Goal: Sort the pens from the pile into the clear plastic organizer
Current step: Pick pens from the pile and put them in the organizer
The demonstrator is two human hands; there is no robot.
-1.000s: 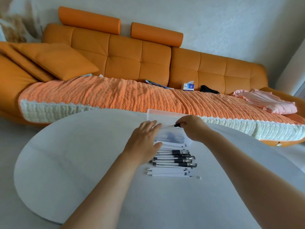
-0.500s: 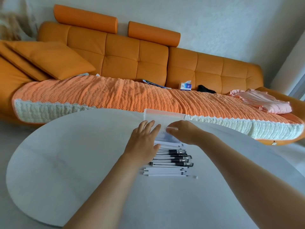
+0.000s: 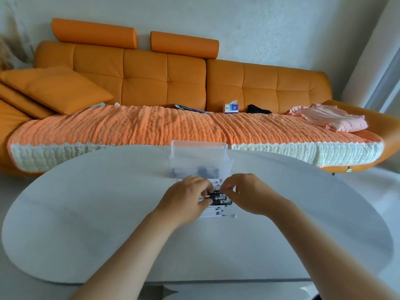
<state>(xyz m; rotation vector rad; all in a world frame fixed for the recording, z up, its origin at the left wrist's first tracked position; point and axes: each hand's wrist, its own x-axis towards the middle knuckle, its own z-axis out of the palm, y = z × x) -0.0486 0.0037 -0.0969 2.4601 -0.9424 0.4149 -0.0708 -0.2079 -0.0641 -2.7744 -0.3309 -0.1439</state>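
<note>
A pile of pens (image 3: pixel 214 204) is laid flat on the white table (image 3: pixel 86 213), just in front of the clear plastic organizer (image 3: pixel 200 161), which stands upright at the table's far side. Dark shapes, probably pens already placed, are seen through the organizer's lower wall, though the plastic blurs them.

The left hand (image 3: pixel 186 199) is set on the pile's left end, on the near side of the organizer, with its fingers curled down onto the white barrels; the thumb is pressed against the black-capped pens from below. The right hand (image 3: pixel 246 193) is held over the pile's right end, its thumb and forefinger drawn close together at the black caps in the pile's middle. Whether a single pen is actually pinched there cannot be told, since the fingertips hide the contact.

A small pale piece (image 3: pixel 233 216) is seen on the table just right of the pile's nearest pens.
</note>
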